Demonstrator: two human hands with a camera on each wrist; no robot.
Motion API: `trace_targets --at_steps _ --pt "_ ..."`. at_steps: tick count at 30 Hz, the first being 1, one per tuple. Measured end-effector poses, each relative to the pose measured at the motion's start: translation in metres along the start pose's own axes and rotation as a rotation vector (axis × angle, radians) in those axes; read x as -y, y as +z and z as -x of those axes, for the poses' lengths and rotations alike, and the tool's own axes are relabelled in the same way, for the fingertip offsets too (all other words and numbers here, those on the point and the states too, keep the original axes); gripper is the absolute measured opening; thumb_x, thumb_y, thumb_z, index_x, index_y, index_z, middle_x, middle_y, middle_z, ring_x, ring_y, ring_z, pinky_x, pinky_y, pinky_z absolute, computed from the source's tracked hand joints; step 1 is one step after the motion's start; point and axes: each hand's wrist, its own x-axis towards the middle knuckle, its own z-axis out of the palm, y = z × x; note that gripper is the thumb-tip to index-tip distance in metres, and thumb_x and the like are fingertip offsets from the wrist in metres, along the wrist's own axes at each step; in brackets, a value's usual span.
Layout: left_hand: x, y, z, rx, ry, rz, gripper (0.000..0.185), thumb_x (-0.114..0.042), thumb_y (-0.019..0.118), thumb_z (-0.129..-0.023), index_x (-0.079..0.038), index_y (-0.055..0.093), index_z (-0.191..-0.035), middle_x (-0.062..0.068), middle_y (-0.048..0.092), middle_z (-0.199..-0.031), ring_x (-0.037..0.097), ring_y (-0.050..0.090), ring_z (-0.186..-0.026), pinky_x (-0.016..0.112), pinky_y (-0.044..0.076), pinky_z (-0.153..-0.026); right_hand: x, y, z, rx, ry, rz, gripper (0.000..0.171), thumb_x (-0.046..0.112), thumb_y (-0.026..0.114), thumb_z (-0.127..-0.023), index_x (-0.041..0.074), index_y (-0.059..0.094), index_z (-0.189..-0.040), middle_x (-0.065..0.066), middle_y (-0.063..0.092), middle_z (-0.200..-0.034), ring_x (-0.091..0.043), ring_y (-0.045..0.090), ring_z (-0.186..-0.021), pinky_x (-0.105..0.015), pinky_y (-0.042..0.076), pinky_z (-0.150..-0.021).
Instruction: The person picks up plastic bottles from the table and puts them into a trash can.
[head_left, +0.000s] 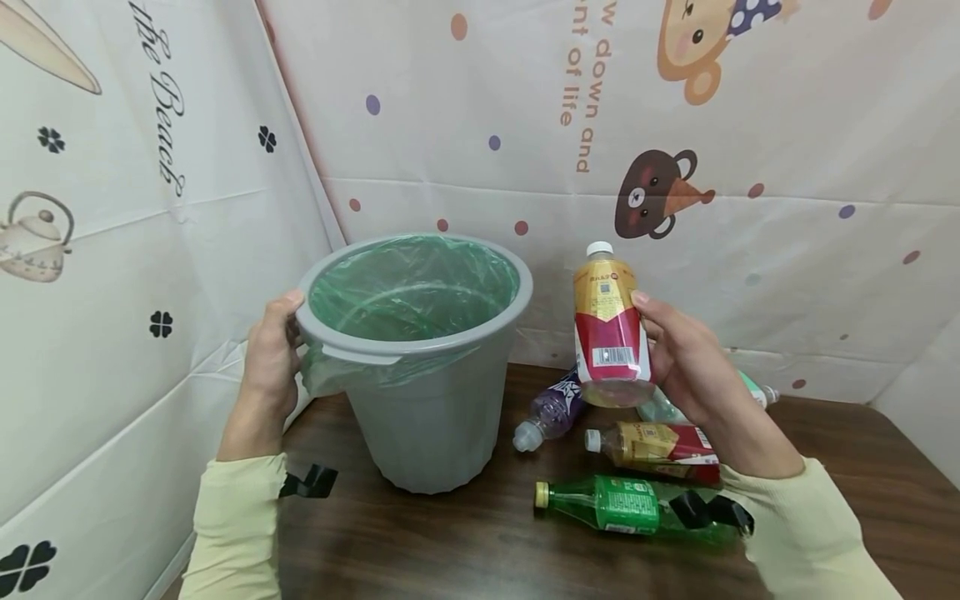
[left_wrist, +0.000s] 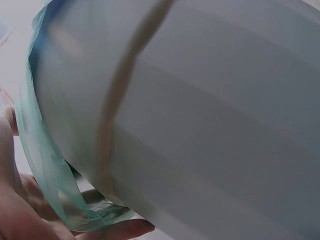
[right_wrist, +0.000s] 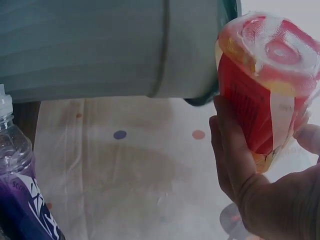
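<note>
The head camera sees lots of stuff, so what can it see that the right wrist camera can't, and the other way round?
Only the head view shows the left hand gripping the rim of the grey bin, its green liner bag, the green bottle and another red-and-gold bottle lying on the brown table. Only the right wrist view shows the clear underside of the held bottle close up. Both show the right hand holding that red-and-gold bottle, the grey bin's wall, the purple bottle and the spotted cloth behind.
</note>
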Motion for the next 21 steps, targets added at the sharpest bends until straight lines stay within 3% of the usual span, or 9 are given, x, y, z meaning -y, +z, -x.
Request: trace_targets --at_steps 14,21 --pt "0.001 0.0 0.0 0.006 0.009 -0.021 0.031 -0.04 0.054 -0.107 -0.023 0.073 -0.089 -0.008 0.069 -0.083 0.013 0.059 -0.087 0.032 0.044 -0.076 0.018 0.013 -0.011 0.022 0.028 -0.013 0.051 0.046 0.053 -0.11 0.005 0.044 -0.139 -0.006 0.072 -0.115 -0.02 0.076 -0.093 -0.036 0.061 -0.08" --pt "0.002 -0.001 0.0 0.0 0.011 -0.026 0.031 -0.04 0.055 -0.106 -0.022 0.072 -0.088 -0.008 0.069 -0.082 0.011 0.059 -0.084 0.03 0.045 -0.073 0.029 0.025 -0.018 0.039 0.047 -0.007 0.056 0.047 0.055 -0.109 0.009 0.039 -0.146 -0.009 0.066 -0.123 -0.02 0.075 -0.099 -0.035 0.06 -0.085"
